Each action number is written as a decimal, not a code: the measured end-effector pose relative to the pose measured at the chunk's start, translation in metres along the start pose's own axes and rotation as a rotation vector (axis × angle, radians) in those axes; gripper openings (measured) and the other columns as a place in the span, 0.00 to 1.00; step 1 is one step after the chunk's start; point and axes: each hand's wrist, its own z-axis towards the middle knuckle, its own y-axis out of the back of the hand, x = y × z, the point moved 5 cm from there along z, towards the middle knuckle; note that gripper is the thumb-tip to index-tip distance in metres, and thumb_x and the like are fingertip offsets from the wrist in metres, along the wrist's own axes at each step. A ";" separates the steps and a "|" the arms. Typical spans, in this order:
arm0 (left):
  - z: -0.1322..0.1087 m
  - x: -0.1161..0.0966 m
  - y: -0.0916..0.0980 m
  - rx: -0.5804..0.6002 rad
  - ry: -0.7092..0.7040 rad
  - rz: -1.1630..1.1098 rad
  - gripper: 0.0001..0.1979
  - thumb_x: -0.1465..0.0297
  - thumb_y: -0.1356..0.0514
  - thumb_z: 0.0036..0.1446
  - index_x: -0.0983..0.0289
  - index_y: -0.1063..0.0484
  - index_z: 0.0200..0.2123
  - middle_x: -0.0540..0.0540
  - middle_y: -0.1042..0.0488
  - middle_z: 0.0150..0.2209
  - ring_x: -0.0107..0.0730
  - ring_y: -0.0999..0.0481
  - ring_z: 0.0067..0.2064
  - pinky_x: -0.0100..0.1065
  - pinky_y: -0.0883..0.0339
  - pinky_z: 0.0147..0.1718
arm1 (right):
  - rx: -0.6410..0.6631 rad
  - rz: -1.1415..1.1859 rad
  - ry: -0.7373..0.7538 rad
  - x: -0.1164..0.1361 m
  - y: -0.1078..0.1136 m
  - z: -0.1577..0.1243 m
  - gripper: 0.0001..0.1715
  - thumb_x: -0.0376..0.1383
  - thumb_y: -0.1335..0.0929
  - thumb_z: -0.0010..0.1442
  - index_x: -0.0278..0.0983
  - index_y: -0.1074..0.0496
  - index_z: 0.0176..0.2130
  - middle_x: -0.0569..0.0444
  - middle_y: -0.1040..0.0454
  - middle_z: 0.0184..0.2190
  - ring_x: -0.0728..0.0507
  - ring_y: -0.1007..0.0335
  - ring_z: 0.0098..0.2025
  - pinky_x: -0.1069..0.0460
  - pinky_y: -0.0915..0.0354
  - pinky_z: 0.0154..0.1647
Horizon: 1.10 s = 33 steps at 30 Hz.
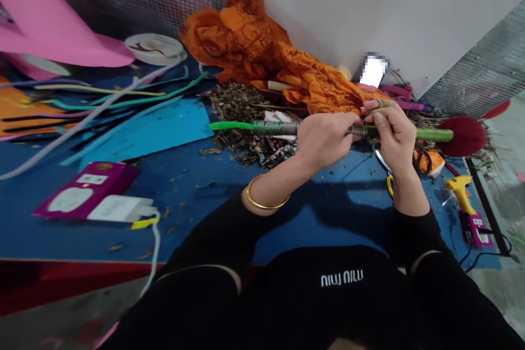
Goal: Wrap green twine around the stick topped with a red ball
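Note:
A long stem (276, 128) lies level in front of me, wound along much of its length with grey-brown cord. Bright green strip (229, 126) sticks out at its left end. On the right it shows as bare green stalk (435, 135), and a dark red rounded head (463, 136) sits at or behind that tip. My left hand (326, 139) is closed around the wrapped middle. Close beside it, my right hand (391, 131) pinches thumb against fingers at the stem; what it grips is too small to make out. A gold bangle (268, 199) circles my left wrist.
Orange cloth (246, 33), dry plant bits (229, 101) and a lit phone (373, 70) lie behind. Leftward are foam strips (118, 101), a blue sheet (164, 131) and a purple power strip (88, 188). A yellow glue gun (461, 191) stands right, near the table edge.

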 end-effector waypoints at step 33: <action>-0.002 0.069 0.080 -0.120 0.137 -0.126 0.13 0.62 0.33 0.62 0.55 0.15 0.48 0.45 0.15 0.44 0.39 0.21 0.46 0.38 0.31 0.48 | -0.543 0.224 -0.417 -0.067 0.168 0.001 0.21 0.51 0.19 0.50 0.43 0.27 0.27 0.58 0.23 0.32 0.58 0.53 0.17 0.49 0.59 0.17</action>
